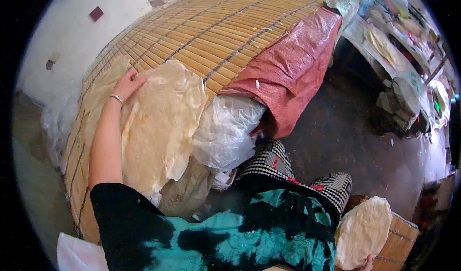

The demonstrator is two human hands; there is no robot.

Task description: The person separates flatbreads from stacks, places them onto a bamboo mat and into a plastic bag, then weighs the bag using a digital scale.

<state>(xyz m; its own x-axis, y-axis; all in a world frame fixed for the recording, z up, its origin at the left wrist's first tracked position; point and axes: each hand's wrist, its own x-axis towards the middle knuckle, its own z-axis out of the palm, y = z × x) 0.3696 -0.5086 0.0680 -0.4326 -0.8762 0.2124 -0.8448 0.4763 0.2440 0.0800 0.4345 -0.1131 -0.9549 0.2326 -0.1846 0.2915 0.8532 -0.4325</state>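
Note:
My left hand point(129, 85), with a bracelet at the wrist, rests at the upper left edge of a large, thin, pale tan sheet point(162, 116). Its fingers are bent, and whether they pinch the sheet is unclear. Beneath that arm, more thin yellowish sheets point(102, 98) lie on a slatted bamboo mat point(201, 29). At the lower right, only the fingertips of my right hand point(368, 263) show, touching the bottom edge of an oval pale sheet point(363, 231). That sheet lies over a smaller slatted bamboo piece point(398, 240). The rest of this hand is cut off.
Crumpled clear plastic point(228, 130) and a red woven cover point(288, 65) hang along the mat's near edge. A dark floor point(345, 134) stretches to the right, where a cluttered surface point(407, 58) holds several items. A white wall point(75, 33) stands at the left.

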